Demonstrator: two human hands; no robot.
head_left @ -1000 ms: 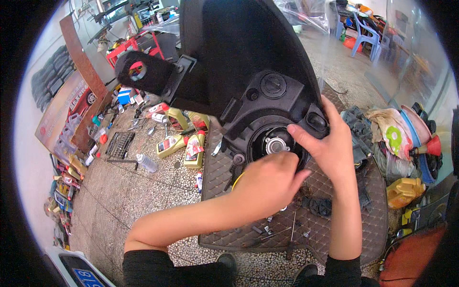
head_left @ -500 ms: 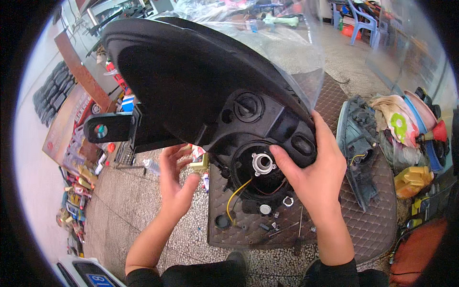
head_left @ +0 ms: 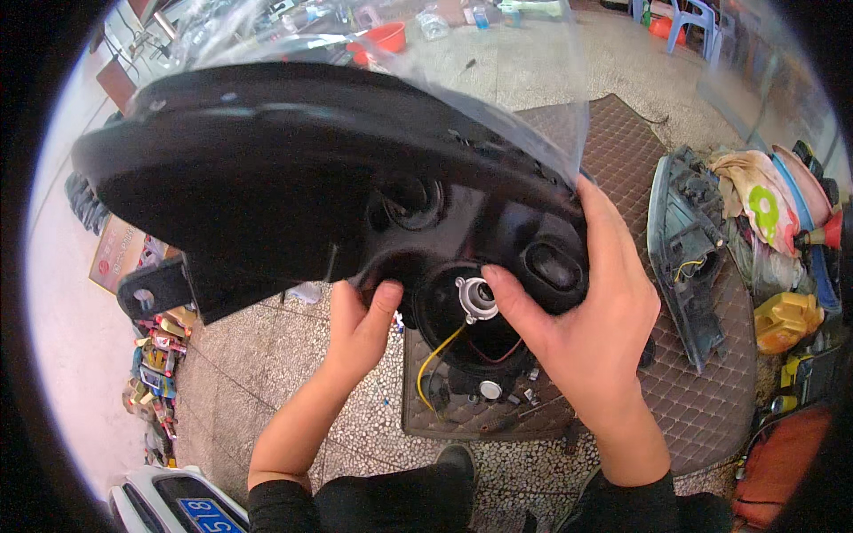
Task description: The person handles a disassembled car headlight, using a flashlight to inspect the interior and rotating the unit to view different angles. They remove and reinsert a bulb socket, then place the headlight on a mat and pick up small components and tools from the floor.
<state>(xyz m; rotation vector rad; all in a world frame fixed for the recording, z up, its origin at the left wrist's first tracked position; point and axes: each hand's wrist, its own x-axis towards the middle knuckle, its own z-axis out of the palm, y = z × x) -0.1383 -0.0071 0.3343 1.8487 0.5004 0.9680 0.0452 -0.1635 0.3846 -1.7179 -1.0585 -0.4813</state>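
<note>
Black plastic headlight housing [head_left: 293,178] was held up off the brown quilted mat [head_left: 693,391], its long axis running left to right. Right hand [head_left: 591,324] clasped its right end, thumb nearest the silver bulb socket [head_left: 477,298] in the round rear opening; left hand [head_left: 360,329] gripped the lower edge just left.

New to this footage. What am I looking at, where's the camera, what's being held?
One fisheye camera worn on a person's head looks down at their own two bare hands, so straight edges bend near the rim. Both hands hold up a large black headlight housing with its clear lens turned away. The left hand grips its lower edge. The right hand wraps the side, its thumb beside the silver bulb socket, where a yellow wire hangs. Below lies a brown quilted mat on speckled floor, with a second headlight lying on it.
</note>
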